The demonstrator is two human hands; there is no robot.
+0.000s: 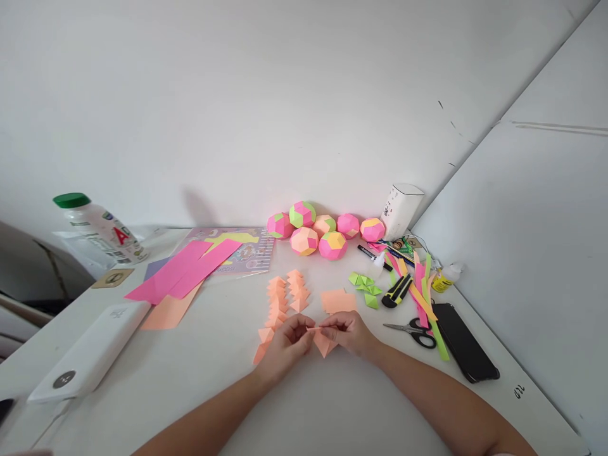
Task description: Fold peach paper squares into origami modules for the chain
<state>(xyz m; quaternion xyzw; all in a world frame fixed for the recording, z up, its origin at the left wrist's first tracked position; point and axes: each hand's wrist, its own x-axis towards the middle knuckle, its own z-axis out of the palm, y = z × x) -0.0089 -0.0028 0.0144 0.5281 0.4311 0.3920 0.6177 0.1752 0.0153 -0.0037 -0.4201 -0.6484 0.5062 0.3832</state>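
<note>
My left hand (pixel 285 345) and my right hand (pixel 349 332) meet over the white table (pixel 213 373), both pinched on one small folded orange paper piece (pixel 323 342). Just beyond them lie rows of folded orange paper units (pixel 285 294) and a flat orange square (pixel 338 301). Several pink, green and yellow paper balls (pixel 323 231) sit at the back against the wall.
Pink and orange paper sheets (pixel 185 275) lie left, by a white power bank (pixel 90 354) and a green-capped bottle (pixel 97 228). On the right are green folded units (pixel 365 288), a utility knife (pixel 396 291), scissors (pixel 413 330), paper strips (pixel 425 297), a black phone (pixel 463 345) and a white box (pixel 401 209).
</note>
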